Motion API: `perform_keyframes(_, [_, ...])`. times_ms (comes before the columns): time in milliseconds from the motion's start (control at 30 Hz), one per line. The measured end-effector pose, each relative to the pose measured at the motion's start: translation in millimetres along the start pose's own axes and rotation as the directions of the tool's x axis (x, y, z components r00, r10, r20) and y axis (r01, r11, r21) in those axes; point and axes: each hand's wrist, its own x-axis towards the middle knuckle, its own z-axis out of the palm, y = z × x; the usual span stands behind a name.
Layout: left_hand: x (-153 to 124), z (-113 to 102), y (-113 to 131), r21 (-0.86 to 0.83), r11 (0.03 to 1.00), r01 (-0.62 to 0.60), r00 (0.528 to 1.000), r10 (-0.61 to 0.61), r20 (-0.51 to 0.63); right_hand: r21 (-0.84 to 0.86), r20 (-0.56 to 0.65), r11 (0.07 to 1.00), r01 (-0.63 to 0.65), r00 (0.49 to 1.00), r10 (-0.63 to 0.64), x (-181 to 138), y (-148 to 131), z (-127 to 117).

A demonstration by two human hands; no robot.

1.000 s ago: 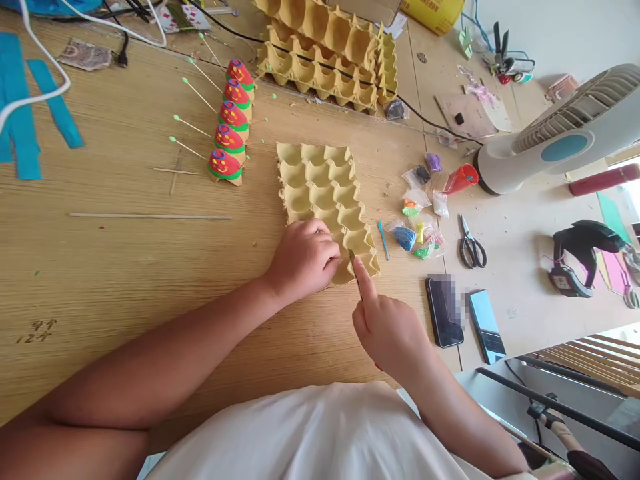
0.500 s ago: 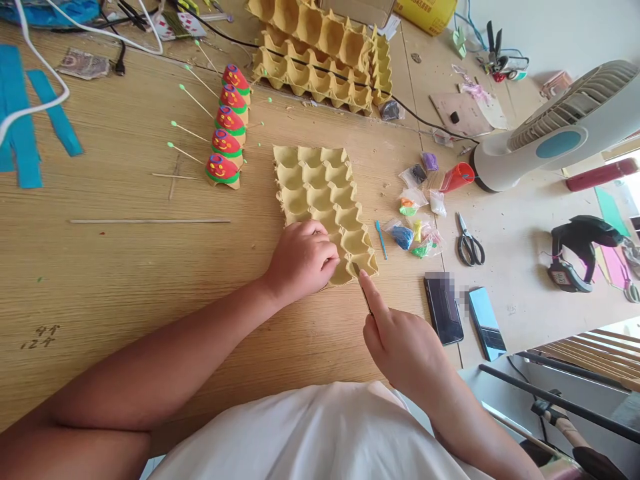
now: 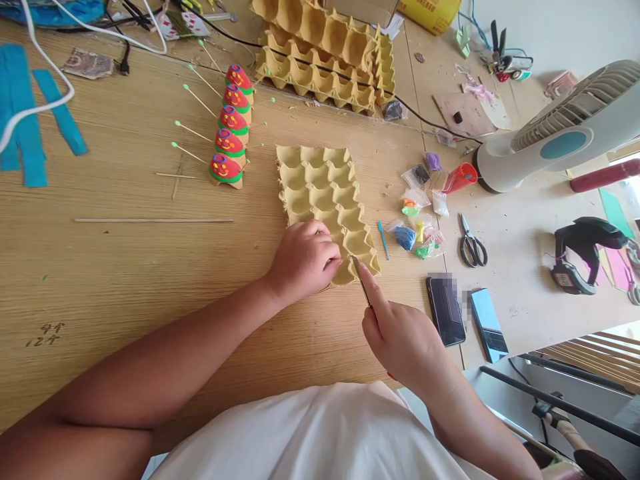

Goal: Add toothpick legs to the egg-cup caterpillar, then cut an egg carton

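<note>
A yellow cardboard egg tray lies on the table in front of me, its cups facing up. My left hand rests on its near left part with curled fingers, holding it down; the fingertips are partly hidden. In my right hand is a thin knife, the forefinger stretched along its back. The blade touches the ridge between cups near the tray's near right corner. Most of the knife's handle is hidden in the palm.
Painted red and green egg-cup pieces with sticks stand in a row at left. More egg trays lie behind. To the right are a blue tool, bags of coloured clay, scissors, two phones and a white fan.
The knife blade has moved slightly away from me along the ridge of the tray. My left hand stays in place on the tray. The whole view has shifted a little.
</note>
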Motion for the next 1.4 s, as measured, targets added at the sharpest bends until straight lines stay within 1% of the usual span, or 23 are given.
perform_keyframes(167, [-0.5, -0.1, 0.2, 0.003, 1.0, 0.004, 1.0, -0.004, 0.003, -0.002, 0.028, 1.0, 0.006, 1.0, -0.006, -1.9, 0.0, -1.6])
perform_keyframes(367, [-0.6, 0.2, -0.2, -0.006, 1.0, 0.001, 1.0, -0.001, -0.005, -0.059, 0.07, 0.998, -0.016, 0.997, 0.02, 2.7, -5.3, -2.0])
perform_keyframes(533, [-0.2, 0.1, -0.1, -0.001, 1.0, 0.0, 1.0, 0.0, -0.006, -0.058, 0.075, 0.998, -0.031, 0.997, 0.035, 5.2, -7.9, -0.1])
perform_keyframes(700, [-0.8, 0.3, 0.0, 0.003, 1.0, -0.003, 1.0, 0.003, -0.006, -0.079, 0.125, 0.996, -0.039, 0.991, 0.049, 7.7, -9.8, 2.4])
perform_keyframes(867, [-0.2, 0.0, 0.5, 0.007, 1.0, -0.005, 1.0, 0.005, 0.003, -0.075, 0.12, 0.995, -0.059, 0.99, 0.067, 10.0, -13.1, 7.7])
perform_keyframes(1033, [0.4, -0.7, 1.1, 0.017, 1.0, -0.009, 1.0, 0.009, 0.003, -0.076, 0.145, 0.995, -0.061, 0.987, 0.071, 11.3, -12.0, 8.8])
perform_keyframes(1167, [0.0, -0.1, 1.0, 0.023, 1.0, -0.01, 1.0, 0.01, -0.008, -0.065, 0.129, 0.996, -0.06, 0.989, 0.068, 10.5, -9.8, 10.7])
perform_keyframes(1400, [0.1, 0.1, 0.3, 0.019, 1.0, -0.012, 1.0, 0.012, -0.001, -0.111, 0.14, 0.992, -0.066, 0.987, 0.081, 13.2, -15.7, 7.3])
